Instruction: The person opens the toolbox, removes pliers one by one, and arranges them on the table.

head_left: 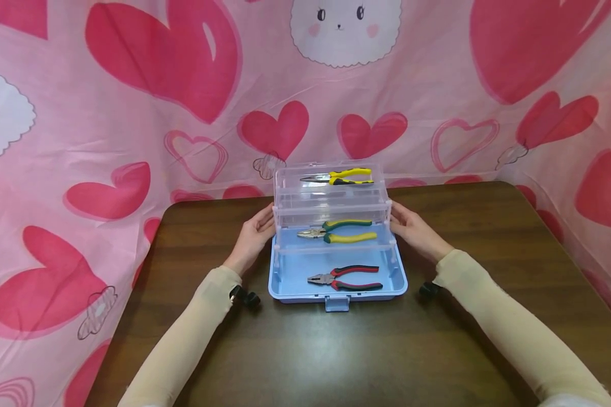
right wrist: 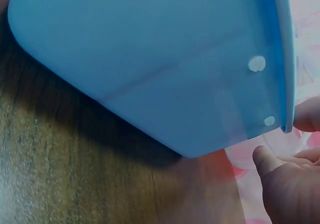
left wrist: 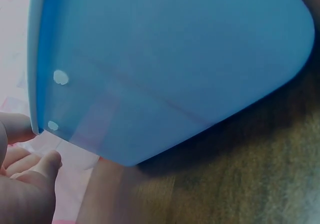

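A light-blue toolbox with clear stepped trays stands opened out on the table. Long-nose pliers with yellow and black handles lie in the uppermost tier. Combination pliers with green and yellow handles are in the middle, and pliers with red and black handles lie lowest, at the front. My left hand touches the rear left side of the box, and my right hand the rear right side. In both wrist views the thumb stands apart from the blue wall; some fingertips are hidden.
The brown wooden table extends around the box on all sides. A pink heart-patterned cloth hangs close behind the table and along its sides. The box's front latch hangs down toward me.
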{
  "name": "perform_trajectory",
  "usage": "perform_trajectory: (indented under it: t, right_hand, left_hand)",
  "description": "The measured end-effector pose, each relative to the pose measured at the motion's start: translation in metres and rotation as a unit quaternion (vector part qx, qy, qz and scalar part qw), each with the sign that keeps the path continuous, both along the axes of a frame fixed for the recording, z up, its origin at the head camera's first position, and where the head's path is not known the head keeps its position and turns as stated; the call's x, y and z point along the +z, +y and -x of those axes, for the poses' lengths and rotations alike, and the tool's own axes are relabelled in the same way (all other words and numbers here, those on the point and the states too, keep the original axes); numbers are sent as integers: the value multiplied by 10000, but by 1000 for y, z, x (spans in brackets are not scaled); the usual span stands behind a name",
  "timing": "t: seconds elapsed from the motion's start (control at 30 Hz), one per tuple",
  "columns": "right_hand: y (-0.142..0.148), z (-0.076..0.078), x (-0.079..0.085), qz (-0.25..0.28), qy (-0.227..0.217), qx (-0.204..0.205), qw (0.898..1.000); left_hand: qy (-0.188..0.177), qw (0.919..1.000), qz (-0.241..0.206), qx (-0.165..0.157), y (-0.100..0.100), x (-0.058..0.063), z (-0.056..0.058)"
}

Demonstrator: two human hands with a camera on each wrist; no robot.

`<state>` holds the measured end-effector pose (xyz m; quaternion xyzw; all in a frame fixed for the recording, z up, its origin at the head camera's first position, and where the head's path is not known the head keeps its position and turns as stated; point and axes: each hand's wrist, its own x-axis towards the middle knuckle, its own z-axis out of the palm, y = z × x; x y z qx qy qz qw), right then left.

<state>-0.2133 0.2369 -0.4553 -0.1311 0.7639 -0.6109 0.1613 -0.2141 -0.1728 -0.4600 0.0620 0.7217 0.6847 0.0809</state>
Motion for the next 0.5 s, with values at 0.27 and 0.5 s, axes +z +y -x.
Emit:
perform_trajectory:
  t: [0.27, 0.5]
  right_hand:
    - [0, 1, -4, -125, -62, 38, 9999]
    - [0, 3, -7, -182, -16, 68, 9998]
  left_hand:
    - [-44, 9999, 152, -25, -1, -3, -1]
    - [-61, 9998, 169, -50, -3, -6, -1]
